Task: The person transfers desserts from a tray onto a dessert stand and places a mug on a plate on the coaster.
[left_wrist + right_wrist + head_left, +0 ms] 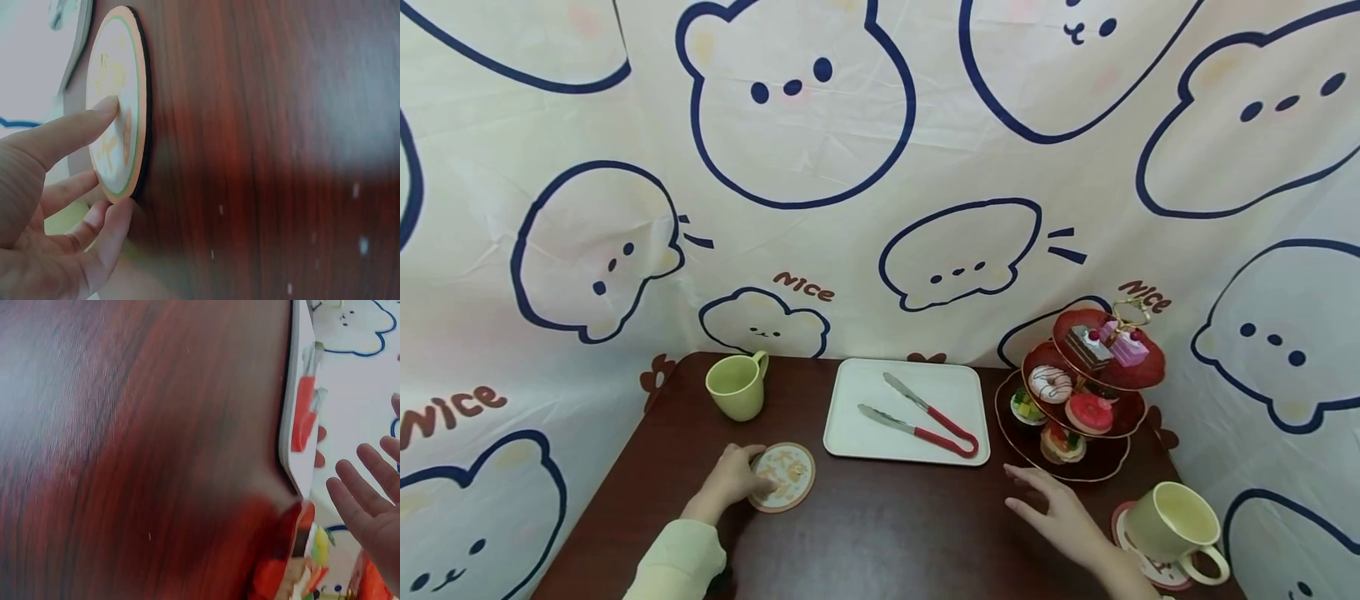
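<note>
My left hand [732, 478] grips the left edge of a round coaster [790, 473] with an orange rim and a pale patterned face. In the left wrist view the thumb lies on the face of the coaster [128, 69], and the other fingertips are at its rim. A green mug [735, 390] stands just behind that hand. On the other side, my right hand [1063, 512] hovers with its fingers spread, holding nothing. It is in front of a three-tier dessert stand [1123, 462], left of a second green mug [1168, 525] on another coaster [1122, 533].
A white tray [850, 400] lies at the back middle, bearing red-handled metal tongs [951, 433]. Cakes, donuts [1050, 384] and a tart [1063, 446] fill the stand's tiers. A cloth printed with cartoon bears [797, 150] hangs around the dark wooden table [880, 533].
</note>
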The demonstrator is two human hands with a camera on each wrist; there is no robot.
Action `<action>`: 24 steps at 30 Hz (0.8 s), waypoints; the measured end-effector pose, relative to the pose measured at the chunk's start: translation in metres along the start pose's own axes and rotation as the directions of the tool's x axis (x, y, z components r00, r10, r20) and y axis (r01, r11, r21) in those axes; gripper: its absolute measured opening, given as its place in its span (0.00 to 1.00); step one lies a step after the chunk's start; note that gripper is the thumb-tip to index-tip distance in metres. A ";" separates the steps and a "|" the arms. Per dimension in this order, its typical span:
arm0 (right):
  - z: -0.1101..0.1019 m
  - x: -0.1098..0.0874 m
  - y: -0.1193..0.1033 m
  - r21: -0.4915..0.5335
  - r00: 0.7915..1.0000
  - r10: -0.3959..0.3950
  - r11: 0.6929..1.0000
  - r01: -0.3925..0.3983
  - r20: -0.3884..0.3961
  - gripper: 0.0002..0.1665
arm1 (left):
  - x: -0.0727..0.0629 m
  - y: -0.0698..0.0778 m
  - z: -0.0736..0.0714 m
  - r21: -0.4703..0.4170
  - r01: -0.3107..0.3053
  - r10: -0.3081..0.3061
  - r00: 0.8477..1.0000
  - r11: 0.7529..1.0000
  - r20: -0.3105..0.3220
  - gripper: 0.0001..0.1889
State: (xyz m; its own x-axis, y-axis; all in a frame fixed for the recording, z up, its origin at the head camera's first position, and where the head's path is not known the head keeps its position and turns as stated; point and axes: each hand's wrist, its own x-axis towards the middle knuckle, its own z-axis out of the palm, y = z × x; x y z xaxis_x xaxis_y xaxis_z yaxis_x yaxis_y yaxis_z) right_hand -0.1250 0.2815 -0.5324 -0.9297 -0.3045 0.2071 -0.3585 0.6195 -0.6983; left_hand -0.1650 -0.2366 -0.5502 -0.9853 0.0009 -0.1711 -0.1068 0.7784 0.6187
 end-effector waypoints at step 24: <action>0.054 0.020 -0.008 0.080 0.971 -0.034 0.997 0.015 0.238 0.29 | -0.007 0.041 0.033 0.005 -0.076 0.076 0.997 0.997 0.024 0.40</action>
State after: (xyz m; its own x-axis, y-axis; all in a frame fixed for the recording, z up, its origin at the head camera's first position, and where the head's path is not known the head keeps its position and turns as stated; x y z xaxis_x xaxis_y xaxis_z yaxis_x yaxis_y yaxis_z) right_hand -0.1361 0.2316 -0.5598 -0.8702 -0.4889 0.0614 -0.3648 0.5553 -0.7474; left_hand -0.1581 -0.1841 -0.5486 -0.9870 0.0752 -0.1417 -0.0305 0.7792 0.6261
